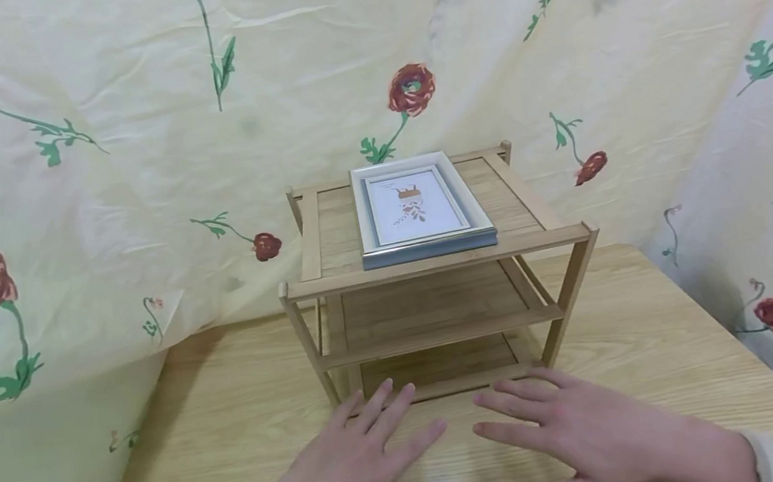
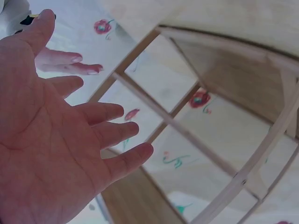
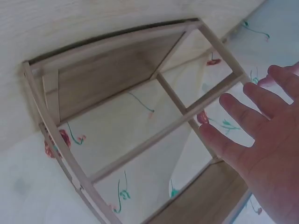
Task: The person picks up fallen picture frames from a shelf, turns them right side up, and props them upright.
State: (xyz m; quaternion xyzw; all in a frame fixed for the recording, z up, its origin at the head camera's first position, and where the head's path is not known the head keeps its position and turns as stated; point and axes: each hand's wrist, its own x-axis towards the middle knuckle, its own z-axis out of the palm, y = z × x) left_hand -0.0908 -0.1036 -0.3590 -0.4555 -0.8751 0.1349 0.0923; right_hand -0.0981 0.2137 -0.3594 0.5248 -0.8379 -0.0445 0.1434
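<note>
Both hands are held out over the table with fingers spread and nothing in them. The left hand is in front of the lower left of a small wooden shelf rack; its bare palm also fills the side of the left wrist view. Opposite it, the right hand is before the rack's lower right, fingertips overlapping the bottom rail in the head view. On the rack's top shelf lies a silver-white picture frame, face up, with a white sheet bearing a brown plant-like print.
The rack stands on a light wood-grain table, close to the back. Pale cloth printed with red flowers hangs behind and along both sides of the table. Beneath the top, the rack has a middle shelf and a bottom shelf.
</note>
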